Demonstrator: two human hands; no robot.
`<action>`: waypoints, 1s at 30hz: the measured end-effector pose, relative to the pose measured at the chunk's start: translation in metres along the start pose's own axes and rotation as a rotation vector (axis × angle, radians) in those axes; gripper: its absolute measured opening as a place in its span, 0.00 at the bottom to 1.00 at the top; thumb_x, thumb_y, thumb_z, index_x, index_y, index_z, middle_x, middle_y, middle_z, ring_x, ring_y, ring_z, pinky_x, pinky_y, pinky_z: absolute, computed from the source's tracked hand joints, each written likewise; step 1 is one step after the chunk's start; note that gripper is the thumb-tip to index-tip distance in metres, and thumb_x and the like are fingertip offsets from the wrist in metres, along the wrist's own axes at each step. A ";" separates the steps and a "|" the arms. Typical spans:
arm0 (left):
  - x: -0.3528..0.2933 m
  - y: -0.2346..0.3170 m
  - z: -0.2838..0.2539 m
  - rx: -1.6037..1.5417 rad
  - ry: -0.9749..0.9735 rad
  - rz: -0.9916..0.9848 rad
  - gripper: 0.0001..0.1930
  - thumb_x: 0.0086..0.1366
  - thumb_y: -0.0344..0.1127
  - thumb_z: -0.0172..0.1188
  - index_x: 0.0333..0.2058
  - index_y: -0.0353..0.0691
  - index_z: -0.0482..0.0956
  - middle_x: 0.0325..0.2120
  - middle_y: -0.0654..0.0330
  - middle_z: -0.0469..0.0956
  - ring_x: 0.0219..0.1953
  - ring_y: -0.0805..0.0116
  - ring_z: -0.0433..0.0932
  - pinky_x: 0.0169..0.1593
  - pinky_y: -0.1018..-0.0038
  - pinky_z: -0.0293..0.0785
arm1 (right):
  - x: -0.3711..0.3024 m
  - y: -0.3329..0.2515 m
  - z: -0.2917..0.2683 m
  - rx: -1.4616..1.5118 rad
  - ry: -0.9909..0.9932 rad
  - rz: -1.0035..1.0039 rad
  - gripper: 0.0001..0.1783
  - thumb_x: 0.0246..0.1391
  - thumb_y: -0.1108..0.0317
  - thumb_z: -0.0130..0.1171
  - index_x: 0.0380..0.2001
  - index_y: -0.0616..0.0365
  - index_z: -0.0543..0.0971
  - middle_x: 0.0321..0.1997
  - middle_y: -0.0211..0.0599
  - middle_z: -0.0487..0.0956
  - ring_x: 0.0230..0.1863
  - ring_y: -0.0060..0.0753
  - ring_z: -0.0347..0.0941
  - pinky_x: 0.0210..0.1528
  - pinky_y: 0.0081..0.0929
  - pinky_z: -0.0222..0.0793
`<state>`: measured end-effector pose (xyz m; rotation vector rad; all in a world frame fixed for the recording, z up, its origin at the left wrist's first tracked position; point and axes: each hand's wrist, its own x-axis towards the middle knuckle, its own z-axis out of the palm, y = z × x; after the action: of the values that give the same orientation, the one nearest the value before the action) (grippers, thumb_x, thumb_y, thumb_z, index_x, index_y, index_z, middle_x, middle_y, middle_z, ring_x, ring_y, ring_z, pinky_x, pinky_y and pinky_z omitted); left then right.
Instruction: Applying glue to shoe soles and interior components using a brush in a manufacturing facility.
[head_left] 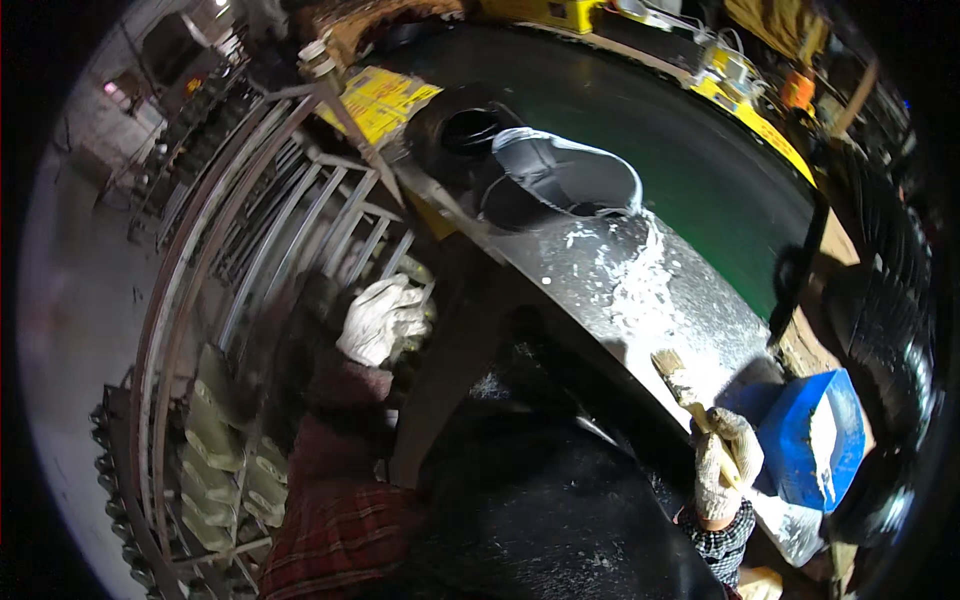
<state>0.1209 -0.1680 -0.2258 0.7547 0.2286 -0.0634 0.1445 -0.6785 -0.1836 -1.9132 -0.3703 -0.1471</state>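
Observation:
My right hand (725, 460), in a pale knit glove, is closed round the handle of a flat brush (675, 372). The bristles reach over a metal-grey bench top (600, 270) smeared with white paste (645, 285). Just right of that hand stands a cut-open blue plastic container (780, 445) with white stuff inside. At my left, my left hand (380, 320) in a white glove has its fingers curled beside a metal rack (335, 225); a greenish thing shows at the fingers, partly hidden. Farther up the bench lies a black, sleeve-like piece (590, 175) with a white-coated rim.
Another dark rounded piece (465, 130) lies behind the white-rimmed one. A dark green sheet (700, 180) covers the far bench. Yellow printed board (380, 100) sits at its left end. Greenish moulded forms (215, 440) hang on the rack at left. Shiny black pieces (880, 320) are piled at right.

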 end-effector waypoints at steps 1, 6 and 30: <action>-0.024 0.001 -0.021 0.188 0.257 0.094 0.11 0.72 0.31 0.46 0.50 0.37 0.69 0.39 0.51 0.77 0.34 0.62 0.78 0.36 0.64 0.80 | 0.006 -0.004 0.007 0.023 -0.016 -0.008 0.15 0.58 0.63 0.61 0.38 0.66 0.72 0.39 0.39 0.75 0.39 0.31 0.74 0.44 0.28 0.72; -0.095 -0.018 -0.086 0.266 0.620 0.221 0.18 0.70 0.36 0.43 0.54 0.32 0.65 0.43 0.43 0.76 0.39 0.48 0.80 0.44 0.52 0.81 | 0.014 -0.022 0.037 0.053 -0.045 -0.046 0.14 0.61 0.68 0.53 0.44 0.70 0.73 0.39 0.40 0.77 0.37 0.27 0.72 0.40 0.23 0.69; -0.257 0.063 -0.078 0.258 0.971 0.792 0.28 0.63 0.42 0.57 0.59 0.38 0.65 0.52 0.51 0.71 0.50 0.61 0.73 0.52 0.64 0.72 | 0.017 -0.065 0.085 0.014 -0.325 -0.030 0.17 0.51 0.75 0.65 0.45 0.66 0.76 0.42 0.44 0.79 0.43 0.33 0.77 0.47 0.28 0.73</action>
<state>-0.1350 -0.0749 -0.1796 1.0442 0.8333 1.0628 0.1334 -0.5751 -0.1527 -1.9196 -0.6150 0.1491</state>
